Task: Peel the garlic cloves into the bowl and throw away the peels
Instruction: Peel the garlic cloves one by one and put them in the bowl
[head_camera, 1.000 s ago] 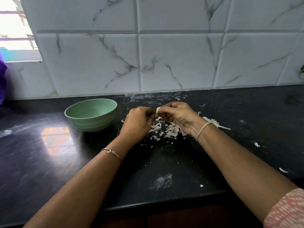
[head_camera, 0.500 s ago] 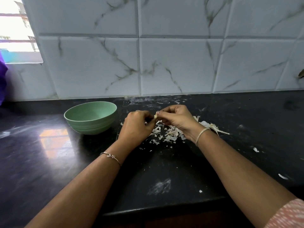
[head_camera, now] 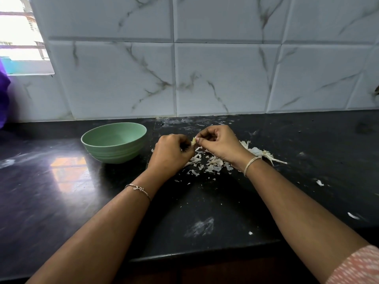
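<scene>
Judging by the look of the garlic clove (head_camera: pixel 193 141): small, light, firm inside, wrapped in thin dry skin, brittle and easy to tear, probably a little sticky on the bare flesh. Best taken at the two ends, with a nail slipped under a loose edge of skin, and not squeezed hard in the middle. Held now in the air between both hands, above the black counter (head_camera: pixel 205 206), a little to the right of the green bowl (head_camera: pixel 114 153) and over the near edge of the heap of peels (head_camera: pixel 211 163). Gripped from the left by the curled fingers of the left hand (head_camera: pixel 171 153) and mostly hidden inside that grip, with only the pale tip in view. Met from the right by the thumb and forefinger of the right hand (head_camera: pixel 220 144), pinched shut on that tip or on a strip of skin there — cannot tell which. Remaining right fingers curled above, apart from the clove. Not yet dropped into the bowl; nothing visible in the shown part of its inside. Peels scattered on the counter below and to the right of the hands — not yet thrown away.
</scene>
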`<state>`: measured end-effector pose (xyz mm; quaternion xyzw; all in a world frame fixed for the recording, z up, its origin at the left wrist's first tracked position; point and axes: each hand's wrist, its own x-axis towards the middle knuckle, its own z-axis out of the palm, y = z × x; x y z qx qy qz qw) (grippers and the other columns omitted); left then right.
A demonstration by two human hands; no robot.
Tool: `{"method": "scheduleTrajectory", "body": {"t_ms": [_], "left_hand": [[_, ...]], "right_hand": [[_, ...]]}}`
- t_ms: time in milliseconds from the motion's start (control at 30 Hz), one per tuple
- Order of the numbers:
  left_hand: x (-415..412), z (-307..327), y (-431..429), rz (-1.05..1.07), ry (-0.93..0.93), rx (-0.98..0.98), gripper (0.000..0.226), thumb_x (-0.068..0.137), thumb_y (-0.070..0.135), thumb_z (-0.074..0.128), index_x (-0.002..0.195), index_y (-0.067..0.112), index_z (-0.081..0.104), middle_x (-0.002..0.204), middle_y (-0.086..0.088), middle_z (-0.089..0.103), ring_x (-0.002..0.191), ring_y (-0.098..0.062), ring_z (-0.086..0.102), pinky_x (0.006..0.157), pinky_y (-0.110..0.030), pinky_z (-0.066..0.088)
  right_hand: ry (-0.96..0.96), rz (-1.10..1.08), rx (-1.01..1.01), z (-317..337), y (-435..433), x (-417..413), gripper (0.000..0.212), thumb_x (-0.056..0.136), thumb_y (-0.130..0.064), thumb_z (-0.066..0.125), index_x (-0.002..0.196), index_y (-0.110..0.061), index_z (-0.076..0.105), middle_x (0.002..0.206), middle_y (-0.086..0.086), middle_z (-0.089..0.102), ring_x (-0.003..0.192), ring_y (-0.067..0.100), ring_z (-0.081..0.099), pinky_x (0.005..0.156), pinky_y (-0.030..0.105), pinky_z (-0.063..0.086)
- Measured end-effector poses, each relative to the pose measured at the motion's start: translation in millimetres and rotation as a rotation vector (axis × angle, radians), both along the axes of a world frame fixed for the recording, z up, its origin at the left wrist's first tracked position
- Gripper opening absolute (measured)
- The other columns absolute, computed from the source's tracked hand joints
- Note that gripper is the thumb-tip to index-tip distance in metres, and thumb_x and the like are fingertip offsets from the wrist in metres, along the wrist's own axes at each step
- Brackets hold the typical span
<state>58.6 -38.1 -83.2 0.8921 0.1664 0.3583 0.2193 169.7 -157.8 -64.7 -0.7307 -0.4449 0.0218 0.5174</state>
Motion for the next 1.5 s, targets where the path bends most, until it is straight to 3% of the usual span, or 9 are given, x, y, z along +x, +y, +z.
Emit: {"method": "scheduleTrajectory", "body": {"t_ms": [133,333,600,800,900,1000,1100,1367,1500], "left_hand": [[-0.8,-0.1,-0.7,-0.016,0.017,0.004,0.024,0.087,0.040,0.067,0.076,0.019,0.071,0.069,0.007,0.067,0.067,-0.011,0.063,0.071,-0.033,0.055],[0.0,1.2,-1.2,-0.030,0.020,-0.013,0.017,0.089,0.037,0.067,0.088,0.021,0.073,0.078,0.006,0.070,0.075,-0.014,0.065,0.074,-0.034,0.054],[0.9,3.0,-4.1,-0.127,-0.010,-0.193,0.013,0.096,0.021,0.059,0.087,0.021,0.069,0.069,-0.003,0.070,0.055,-0.013,0.064,0.067,-0.038,0.059],[2.8,-0.1,-0.8,-0.143,-0.029,-0.292,0.014,0.097,0.014,0.056,0.088,0.015,0.068,0.075,-0.002,0.071,0.054,-0.010,0.063,0.066,-0.046,0.060],[2.4,-1.3,0.1,-0.145,-0.029,-0.306,0.016,0.097,0.015,0.056,0.085,0.017,0.066,0.076,-0.010,0.071,0.057,-0.021,0.066,0.065,-0.048,0.059],[2.4,-0.7,-0.5,-0.157,-0.028,-0.321,0.021,0.098,0.014,0.055,0.080,0.023,0.061,0.077,-0.013,0.071,0.056,-0.021,0.065,0.064,-0.048,0.059],[2.4,0.3,-2.2,-0.183,-0.015,-0.346,0.021,0.099,0.013,0.052,0.081,0.021,0.060,0.079,-0.015,0.070,0.056,-0.017,0.064,0.064,-0.048,0.059],[1.3,4.6,-2.9,-0.151,-0.059,-0.434,0.013,0.098,0.016,0.055,0.091,0.011,0.065,0.082,-0.018,0.070,0.055,-0.018,0.063,0.058,-0.041,0.060],[0.8,4.2,-1.6,-0.125,-0.079,-0.440,0.013,0.098,0.018,0.057,0.088,0.014,0.065,0.075,-0.014,0.069,0.056,-0.021,0.065,0.062,-0.044,0.061]], "right_hand": [[-0.116,-0.054,-0.029,-0.4,2.0,-0.4,0.007,0.085,-0.012,0.071,0.080,-0.017,0.070,0.067,-0.009,0.065,0.058,-0.001,0.056,0.063,0.021,0.050],[-0.138,-0.092,-0.027,-2.1,4.0,-1.0,0.005,0.087,-0.012,0.065,0.083,-0.015,0.066,0.067,-0.010,0.062,0.058,0.001,0.055,0.058,0.015,0.044],[-0.226,-0.176,-0.136,-3.4,-1.6,8.7,0.003,0.087,-0.018,0.064,0.086,-0.016,0.066,0.076,-0.007,0.064,0.071,0.009,0.059,0.064,0.019,0.045],[0.066,0.021,0.106,6.6,-7.8,5.5,0.008,0.090,-0.011,0.067,0.096,-0.015,0.071,0.095,0.003,0.071,0.080,0.007,0.063,0.069,0.015,0.051],[-0.118,0.017,0.151,5.6,-7.2,3.9,0.023,0.080,-0.004,0.075,0.088,-0.025,0.069,0.092,0.003,0.072,0.076,0.014,0.064,0.070,0.025,0.056],[-0.369,-0.071,0.076,2.0,-5.8,4.5,0.019,0.076,-0.012,0.078,0.086,-0.025,0.070,0.085,-0.008,0.068,0.070,0.007,0.063,0.065,0.021,0.052],[-0.448,-0.112,0.062,1.3,-6.4,3.6,0.010,0.078,-0.017,0.077,0.085,-0.023,0.071,0.082,-0.009,0.066,0.070,0.005,0.062,0.066,0.024,0.054],[-0.401,-0.059,-0.025,1.3,-5.1,1.3,0.007,0.081,-0.017,0.072,0.083,-0.024,0.068,0.083,-0.005,0.069,0.073,0.010,0.064,0.070,0.032,0.055],[-0.277,0.067,-0.152,5.1,-7.8,-3.4,0.007,0.081,-0.016,0.073,0.081,-0.022,0.070,0.076,-0.005,0.069,0.067,0.008,0.061,0.063,0.024,0.051]]}}
